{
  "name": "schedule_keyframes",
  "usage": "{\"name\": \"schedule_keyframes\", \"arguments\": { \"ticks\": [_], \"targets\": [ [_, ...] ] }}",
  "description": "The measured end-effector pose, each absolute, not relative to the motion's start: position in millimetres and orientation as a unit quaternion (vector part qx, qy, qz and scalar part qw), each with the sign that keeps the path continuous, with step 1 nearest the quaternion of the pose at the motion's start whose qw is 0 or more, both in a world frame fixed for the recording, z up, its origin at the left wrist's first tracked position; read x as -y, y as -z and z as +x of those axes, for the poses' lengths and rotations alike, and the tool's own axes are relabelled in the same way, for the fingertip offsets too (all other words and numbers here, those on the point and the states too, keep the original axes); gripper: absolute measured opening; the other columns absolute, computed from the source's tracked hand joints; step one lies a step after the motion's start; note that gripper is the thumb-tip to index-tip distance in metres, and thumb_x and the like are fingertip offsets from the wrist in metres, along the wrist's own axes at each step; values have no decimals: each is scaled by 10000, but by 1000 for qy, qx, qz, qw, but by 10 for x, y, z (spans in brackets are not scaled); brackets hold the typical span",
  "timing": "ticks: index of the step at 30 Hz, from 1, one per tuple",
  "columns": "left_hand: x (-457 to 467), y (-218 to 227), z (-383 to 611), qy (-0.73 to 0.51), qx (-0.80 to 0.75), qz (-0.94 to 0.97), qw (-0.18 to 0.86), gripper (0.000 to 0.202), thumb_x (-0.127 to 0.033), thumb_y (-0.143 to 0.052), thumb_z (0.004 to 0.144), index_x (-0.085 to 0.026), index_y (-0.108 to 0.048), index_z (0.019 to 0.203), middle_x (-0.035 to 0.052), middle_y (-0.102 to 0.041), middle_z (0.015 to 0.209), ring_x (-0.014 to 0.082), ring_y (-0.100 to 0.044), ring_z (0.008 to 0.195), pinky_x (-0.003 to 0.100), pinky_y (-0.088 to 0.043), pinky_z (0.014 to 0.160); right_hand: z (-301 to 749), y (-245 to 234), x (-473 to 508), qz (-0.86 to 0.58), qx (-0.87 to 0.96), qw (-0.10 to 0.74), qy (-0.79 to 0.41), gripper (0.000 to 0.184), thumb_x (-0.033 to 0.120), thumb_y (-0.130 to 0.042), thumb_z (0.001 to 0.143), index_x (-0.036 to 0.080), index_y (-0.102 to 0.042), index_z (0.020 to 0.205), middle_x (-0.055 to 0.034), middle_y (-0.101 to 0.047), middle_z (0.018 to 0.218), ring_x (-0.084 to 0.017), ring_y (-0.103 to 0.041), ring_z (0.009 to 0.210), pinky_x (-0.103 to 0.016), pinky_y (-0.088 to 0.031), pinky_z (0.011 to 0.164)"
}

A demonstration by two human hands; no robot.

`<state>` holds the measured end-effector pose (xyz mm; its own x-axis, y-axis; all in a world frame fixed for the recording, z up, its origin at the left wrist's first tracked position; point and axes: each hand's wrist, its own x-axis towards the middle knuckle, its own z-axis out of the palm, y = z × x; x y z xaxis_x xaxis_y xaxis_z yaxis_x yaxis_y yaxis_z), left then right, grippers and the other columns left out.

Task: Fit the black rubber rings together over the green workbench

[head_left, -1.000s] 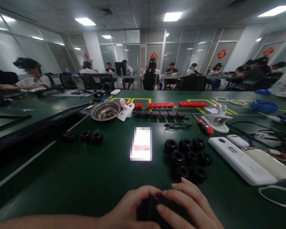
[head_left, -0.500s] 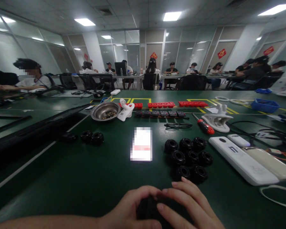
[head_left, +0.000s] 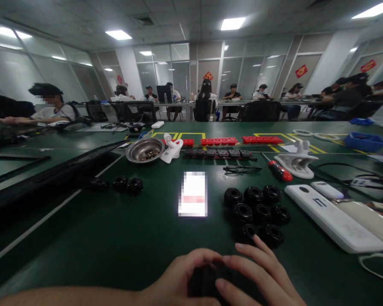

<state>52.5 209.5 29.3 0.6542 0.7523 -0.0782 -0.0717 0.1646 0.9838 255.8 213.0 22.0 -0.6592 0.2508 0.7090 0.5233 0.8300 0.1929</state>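
At the bottom edge, my left hand (head_left: pixel 178 276) curls around a dark black part (head_left: pixel 201 281), thumb below and fingers over the top. My right hand (head_left: pixel 261 272) bears on the same part from the other side, its fingers bent and two of them raised. Shadow and fingers hide most of the part, so its exact kind is unclear. Just beyond my right fingertips lies a cluster of several glossy black ring-shaped pieces (head_left: pixel 262 212). Two similar black pieces (head_left: pixel 134 185) sit to the left. A bright, blurred-out screen (head_left: pixel 193 193) lies on the table between them.
A steel bowl (head_left: pixel 131 156) with small brassy pieces stands beside a white clamp (head_left: pixel 171 152). Behind are a black strip (head_left: pixel 217 154) and red trays (head_left: pixel 218 140). Rightward lie a screwdriver (head_left: pixel 281 171), a white power bank (head_left: pixel 333 219) and cables. A long black object (head_left: pixel 51 174) stretches along the left.
The camera view has turned slightly left, so everything on the table sits a little farther right. Both hands stay around the black part, with barely any finger movement.
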Motion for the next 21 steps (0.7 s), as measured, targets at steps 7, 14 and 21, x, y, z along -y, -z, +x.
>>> {"name": "schedule_keyframes", "arguments": {
  "ticks": [7, 14, 21],
  "targets": [
    [-2089, -219, 518, -312, -288, 597, 681, 505, -438, -653, 603, -161, -512, 1002, 69, -551, 950, 204, -514, 888, 357, -390, 782, 2564, -205, -2151, -262, 884, 344, 176, 522, 576, -294, 797, 199, -563, 1039, -51, -594, 1014, -207, -488, 1031, -404, -282, 983],
    [-2107, -255, 499, -292, -297, 582, 699, 566, -476, -636, 606, -163, -491, 1054, 92, -532, 1012, 232, -497, 942, 385, -364, 820, 2518, -267, -2109, -230, 884, 365, 182, 273, 380, -393, 847, 269, -556, 1035, 13, -624, 942, -156, -512, 990, -373, -304, 975],
    [-2079, -194, 501, -308, -302, 549, 716, 592, -420, -678, 585, -203, -432, 1078, 59, -532, 971, 201, -503, 899, 358, -367, 787, 2519, -227, -2127, -250, 883, 368, 148, 341, 391, -342, 861, 190, -551, 1041, -14, -642, 825, -157, -566, 868, -355, -325, 957]
  ]
}}
